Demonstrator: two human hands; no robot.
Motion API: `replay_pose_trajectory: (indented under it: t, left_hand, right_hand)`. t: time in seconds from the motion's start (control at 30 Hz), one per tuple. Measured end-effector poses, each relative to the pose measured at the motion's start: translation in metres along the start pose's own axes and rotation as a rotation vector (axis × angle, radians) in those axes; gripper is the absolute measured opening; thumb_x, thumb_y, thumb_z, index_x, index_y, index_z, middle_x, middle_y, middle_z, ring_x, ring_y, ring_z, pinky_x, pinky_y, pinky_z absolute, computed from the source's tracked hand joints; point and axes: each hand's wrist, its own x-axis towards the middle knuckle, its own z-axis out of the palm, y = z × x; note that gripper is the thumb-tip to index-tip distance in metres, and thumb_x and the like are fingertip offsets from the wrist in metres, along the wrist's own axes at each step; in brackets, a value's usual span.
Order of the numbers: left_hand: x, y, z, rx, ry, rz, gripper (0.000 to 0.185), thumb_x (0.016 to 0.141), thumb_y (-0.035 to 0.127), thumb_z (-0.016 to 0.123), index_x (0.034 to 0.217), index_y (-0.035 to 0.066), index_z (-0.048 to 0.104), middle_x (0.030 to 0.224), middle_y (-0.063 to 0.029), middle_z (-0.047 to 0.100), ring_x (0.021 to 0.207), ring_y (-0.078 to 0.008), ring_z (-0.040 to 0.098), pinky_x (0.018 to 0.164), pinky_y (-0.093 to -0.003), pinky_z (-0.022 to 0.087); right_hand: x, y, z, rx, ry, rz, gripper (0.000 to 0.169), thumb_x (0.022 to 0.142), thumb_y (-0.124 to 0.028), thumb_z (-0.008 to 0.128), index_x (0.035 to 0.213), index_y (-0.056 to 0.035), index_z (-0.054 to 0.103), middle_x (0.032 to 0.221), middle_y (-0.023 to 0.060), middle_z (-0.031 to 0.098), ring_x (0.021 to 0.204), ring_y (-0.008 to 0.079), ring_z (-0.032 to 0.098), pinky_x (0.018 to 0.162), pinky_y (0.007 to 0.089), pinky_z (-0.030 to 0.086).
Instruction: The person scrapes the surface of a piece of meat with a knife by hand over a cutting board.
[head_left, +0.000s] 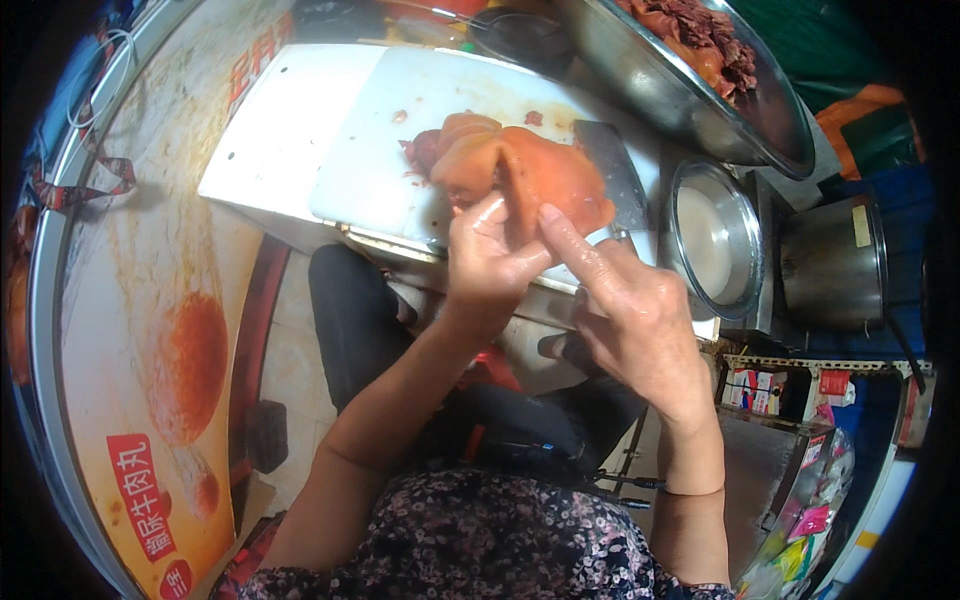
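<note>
My left hand (487, 262) grips the near edge of a large piece of orange-brown, skin-on cooked meat (559, 172), raised over a white cutting board (360, 165). A deep fold runs down the middle of the piece. With its index fingertip, my right hand (630, 300) touches the skin just right of that fold; its other fingers are partly hidden. Both hands look wet. Behind the held piece, darker red meat (424, 150) shows on the board. A cleaver (611, 169) lies to the right, its blade partly covered by the meat.
Right of the board stands a metal bowl (709, 232) of cloudy liquid, beside a steel pot (832, 262). A large metal basin (697, 97) holding cooked meat (697, 37) is at the back right. A printed panel (150, 300) borders the left. Small scraps (533, 118) dot the board.
</note>
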Motion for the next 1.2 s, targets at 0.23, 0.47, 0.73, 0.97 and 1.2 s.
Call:
replay_pose_trajectory:
  t: [0.23, 0.47, 0.73, 0.97, 1.2]
  left_hand:
    - [-0.001, 0.006, 0.005, -0.064, -0.007, -0.033, 0.042, 0.081, -0.009, 0.061, 0.122, -0.006, 0.054, 0.119, -0.0112, 0.062, 0.113, -0.0197, 0.06, 0.101, -0.0333, 0.045]
    - [0.0, 0.007, 0.008, -0.165, -0.065, -0.1, 0.043, 0.079, -0.01, 0.061, 0.122, -0.006, 0.054, 0.117, -0.0107, 0.061, 0.113, -0.0184, 0.059, 0.101, -0.0328, 0.045]
    - [0.002, -0.011, 0.001, 0.112, -0.055, 0.057, 0.033, 0.087, -0.005, 0.066, 0.118, -0.006, 0.055, 0.113, -0.0096, 0.063, 0.105, -0.0154, 0.061, 0.094, -0.0303, 0.05]
    - [0.003, -0.012, 0.002, 0.123, -0.067, 0.082, 0.033, 0.087, -0.004, 0.067, 0.118, -0.005, 0.055, 0.112, -0.0091, 0.063, 0.104, -0.0145, 0.061, 0.094, -0.03, 0.05]
    - [0.002, -0.008, 0.005, 0.022, -0.058, 0.061, 0.033, 0.089, -0.005, 0.064, 0.12, -0.006, 0.054, 0.116, -0.0103, 0.062, 0.109, -0.0156, 0.06, 0.097, -0.0311, 0.048]
  right_hand:
    - [-0.002, 0.003, 0.004, -0.18, 0.016, 0.12, 0.088, 0.068, 0.002, 0.068, 0.149, -0.019, 0.041, 0.08, 0.0111, 0.058, 0.066, 0.0321, 0.062, 0.07, 0.0411, 0.054]
    - [-0.005, 0.008, 0.011, -0.008, 0.105, 0.13, 0.091, 0.067, 0.005, 0.067, 0.149, -0.0223, 0.039, 0.087, 0.0133, 0.064, 0.075, 0.0344, 0.065, 0.078, 0.0427, 0.053]
    - [-0.003, -0.015, -0.001, 0.276, -0.101, 0.227, 0.088, 0.072, 0.006, 0.058, 0.152, -0.0223, 0.034, 0.082, 0.0136, 0.063, 0.078, 0.0348, 0.064, 0.089, 0.0496, 0.046]
    - [-0.005, -0.01, 0.003, 0.131, -0.087, 0.174, 0.092, 0.069, 0.008, 0.059, 0.152, -0.0218, 0.034, 0.08, 0.0132, 0.061, 0.071, 0.0343, 0.062, 0.086, 0.0463, 0.048]
    - [-0.009, -0.007, -0.002, 0.037, -0.002, 0.175, 0.083, 0.069, 0.007, 0.063, 0.146, -0.016, 0.044, 0.082, 0.0128, 0.061, 0.071, 0.0298, 0.063, 0.08, 0.0435, 0.052]
